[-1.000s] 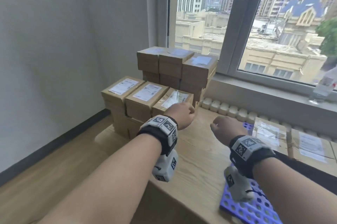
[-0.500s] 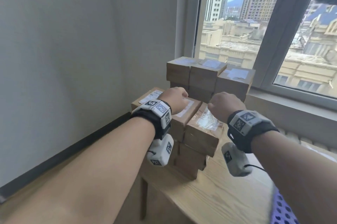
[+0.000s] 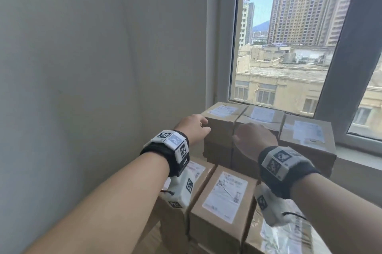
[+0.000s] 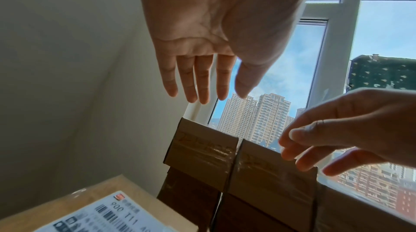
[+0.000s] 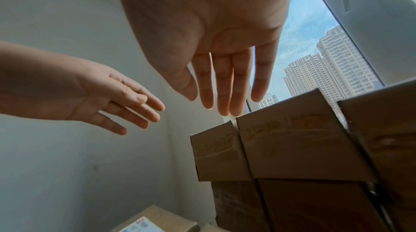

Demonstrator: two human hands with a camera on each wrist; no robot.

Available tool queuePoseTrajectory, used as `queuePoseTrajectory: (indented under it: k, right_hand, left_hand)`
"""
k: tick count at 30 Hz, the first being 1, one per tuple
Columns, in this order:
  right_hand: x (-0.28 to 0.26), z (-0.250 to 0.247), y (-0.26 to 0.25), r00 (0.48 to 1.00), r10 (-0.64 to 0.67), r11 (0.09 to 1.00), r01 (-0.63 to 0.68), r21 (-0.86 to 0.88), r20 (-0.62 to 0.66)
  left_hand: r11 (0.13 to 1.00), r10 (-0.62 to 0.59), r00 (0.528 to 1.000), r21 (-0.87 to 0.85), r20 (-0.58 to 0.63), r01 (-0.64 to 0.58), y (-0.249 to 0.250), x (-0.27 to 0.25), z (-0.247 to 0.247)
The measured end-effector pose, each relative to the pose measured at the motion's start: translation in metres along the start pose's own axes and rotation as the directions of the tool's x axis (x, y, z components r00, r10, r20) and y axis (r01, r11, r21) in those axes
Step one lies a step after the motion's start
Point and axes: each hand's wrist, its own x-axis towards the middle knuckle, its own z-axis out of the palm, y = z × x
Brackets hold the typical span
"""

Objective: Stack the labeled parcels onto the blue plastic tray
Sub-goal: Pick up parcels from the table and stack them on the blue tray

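Brown cardboard parcels with white labels are stacked in the corner by the window. The tall back stack has three top parcels: left (image 3: 222, 118), middle (image 3: 261, 118) and right (image 3: 306, 136). A lower front row holds more labeled parcels (image 3: 224, 198). My left hand (image 3: 194, 127) hovers with straight fingers (image 4: 198, 82) just before the top left parcel (image 4: 200, 145). My right hand (image 3: 254, 140) reaches with straight fingers (image 5: 225, 84) toward the top middle parcel (image 5: 292, 141). Neither hand holds anything. The blue tray is out of view.
A plain grey wall (image 3: 82, 67) closes in on the left. The window (image 3: 289, 47) and its sill (image 3: 359, 150) run behind and to the right of the stacks. A parcel wrapped in clear film (image 3: 285, 235) lies at the lower right.
Both hands have risen from over the lower front parcels to the top of the back stack and their fingers have straightened. The view has swung left, and the tray has left the frame.
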Motion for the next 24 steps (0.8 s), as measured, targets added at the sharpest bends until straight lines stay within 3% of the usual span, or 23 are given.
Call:
queuePoseTrajectory:
  k: [8,15,20,24]
  right_hand:
    - [0.046,0.017,-0.014,0.998,0.019,0.997,-0.015,0.074,-0.052]
    - [0.064,0.038,-0.024,0.995,0.075,0.989,-0.066,0.133,-0.068]
    - [0.081,0.055,-0.032,0.988,0.123,0.987,-0.111,0.119,-0.097]
    - [0.087,0.064,-0.032,0.984,0.154,0.986,-0.147,0.079,-0.091]
  left_hand:
    - [0.970,-0.126,0.991,-0.206,0.038,0.131,-0.032,0.071,0.009]
    - [0.916,-0.170,0.961,-0.324,0.217,0.236,-0.051,0.124,0.026]
    - [0.848,-0.176,0.914,-0.415,0.367,0.330,-0.063,0.157,0.047]
    - [0.819,-0.182,0.841,-0.395,0.509,0.416,-0.069,0.171,0.053]
